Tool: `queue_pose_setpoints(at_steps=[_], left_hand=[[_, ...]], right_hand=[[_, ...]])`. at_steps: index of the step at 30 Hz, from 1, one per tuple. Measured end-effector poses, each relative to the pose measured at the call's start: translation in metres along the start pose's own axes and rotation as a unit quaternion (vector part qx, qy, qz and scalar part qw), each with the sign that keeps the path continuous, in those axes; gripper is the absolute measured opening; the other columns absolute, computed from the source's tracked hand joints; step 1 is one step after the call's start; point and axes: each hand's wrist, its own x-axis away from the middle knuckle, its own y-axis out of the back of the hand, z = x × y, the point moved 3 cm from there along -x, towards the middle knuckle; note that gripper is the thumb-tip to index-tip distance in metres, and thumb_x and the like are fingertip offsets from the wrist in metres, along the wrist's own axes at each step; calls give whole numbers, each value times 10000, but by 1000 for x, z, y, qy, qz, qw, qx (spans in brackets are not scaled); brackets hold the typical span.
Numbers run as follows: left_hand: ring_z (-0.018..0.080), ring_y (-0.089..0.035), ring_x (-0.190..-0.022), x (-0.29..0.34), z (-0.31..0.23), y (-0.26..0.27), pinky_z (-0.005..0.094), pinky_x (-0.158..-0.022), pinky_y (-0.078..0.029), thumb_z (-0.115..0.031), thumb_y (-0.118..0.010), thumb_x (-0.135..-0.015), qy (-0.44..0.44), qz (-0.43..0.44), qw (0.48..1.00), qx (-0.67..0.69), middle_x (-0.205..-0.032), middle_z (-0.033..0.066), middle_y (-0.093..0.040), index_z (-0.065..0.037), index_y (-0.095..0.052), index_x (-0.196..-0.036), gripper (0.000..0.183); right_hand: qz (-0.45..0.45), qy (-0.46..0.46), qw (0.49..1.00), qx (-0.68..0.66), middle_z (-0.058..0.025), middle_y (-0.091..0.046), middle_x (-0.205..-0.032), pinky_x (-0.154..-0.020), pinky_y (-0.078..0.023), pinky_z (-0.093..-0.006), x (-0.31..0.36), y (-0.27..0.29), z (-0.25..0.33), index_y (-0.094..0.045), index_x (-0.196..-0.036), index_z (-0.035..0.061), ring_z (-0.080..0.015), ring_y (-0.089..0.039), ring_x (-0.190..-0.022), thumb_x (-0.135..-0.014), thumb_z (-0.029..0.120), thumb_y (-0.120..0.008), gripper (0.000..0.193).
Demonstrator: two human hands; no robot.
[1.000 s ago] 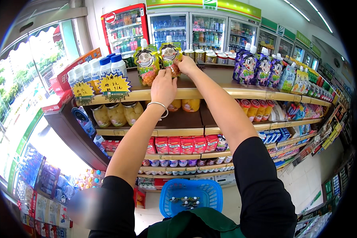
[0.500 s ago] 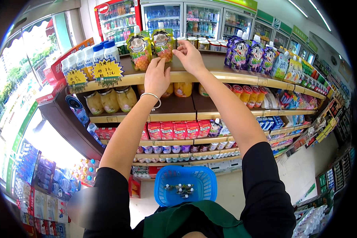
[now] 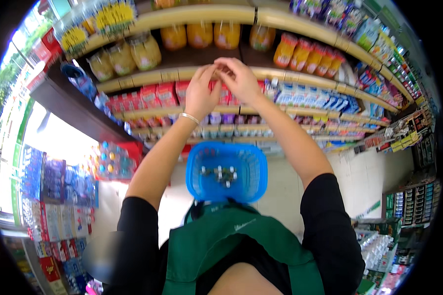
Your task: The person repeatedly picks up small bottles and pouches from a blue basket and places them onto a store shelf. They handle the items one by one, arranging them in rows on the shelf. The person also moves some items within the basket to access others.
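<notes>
In front of the middle shelves, my left hand point(image 3: 203, 92) and my right hand point(image 3: 241, 84) are raised close together, fingertips meeting or nearly so. Both have loosely bent fingers with the thumbs apart, and nothing shows in either. Below them is a blue plastic basket point(image 3: 193, 172), with several small white-capped pouches point(image 3: 219, 172) on its bottom. Behind and above my hands, jars of orange fruit point(image 3: 200, 37) stand on a shelf. Red boxes point(image 3: 157, 94) line the shelf below, partly hidden by my hands.
Jars of pale fruit point(image 3: 145, 51) stand left on the shelf, orange-filled jars with red lids point(image 3: 300, 55) to the right. Purple pouches point(image 3: 335, 14) occupy the top shelf. Packs of bottled drinks point(image 3: 110, 160) are stacked at the left, and another display rack point(image 3: 417, 204) stands at the right.
My view has tipped downward, so the top shelf moves up and the basket shows nearer the middle. My hands have left the yellow-green pouches on the top shelf and come closer together, lower down.
</notes>
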Motion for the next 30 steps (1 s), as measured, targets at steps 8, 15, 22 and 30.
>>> queue_pose_setpoints(at_steps=[8, 15, 22, 30], left_hand=[[359, -616, -979, 140, 50, -71, 388, -820, -513, -122, -646, -832, 120, 101, 986, 54, -1106, 172, -630, -35, -621, -1153, 333], [353, -606, -997, 277, 96, -112, 430, -837, -505, -164, -649, -841, 280, 199, 939, 12, -1091, 165, -635, -40, -640, -1111, 298], [380, -588, -1031, 387, 130, -129, 448, -870, -492, -156, -628, -850, 373, 271, 886, -49, -1107, 185, -636, -29, -635, -1126, 304], [396, -522, -1180, 457, 160, -176, 446, -984, -450, -60, -552, -838, 430, 308, 848, -34, -1311, 232, -530, 26, -519, -1279, 451]], right_hand=[[73, -134, 987, 45, -136, -662, -1038, -751, -541, -327, 142, -52, -75, -580, -1199, 42, -237, -675, -895, -889, 69, -624, 314], [157, -247, 950, 106, -108, -658, -988, -696, -528, -397, 270, -98, -133, -594, -1117, 84, -297, -654, -847, -869, 149, -646, 262], [244, -309, 906, 156, -96, -637, -1070, -812, -505, -433, 372, -156, -174, -618, -1097, 100, -314, -581, -1018, -875, 166, -637, 232], [316, -322, 856, 254, -45, -618, -1131, -974, -408, -443, 424, -219, -215, -632, -1111, 121, -281, -529, -1102, -794, 121, -679, 320]])
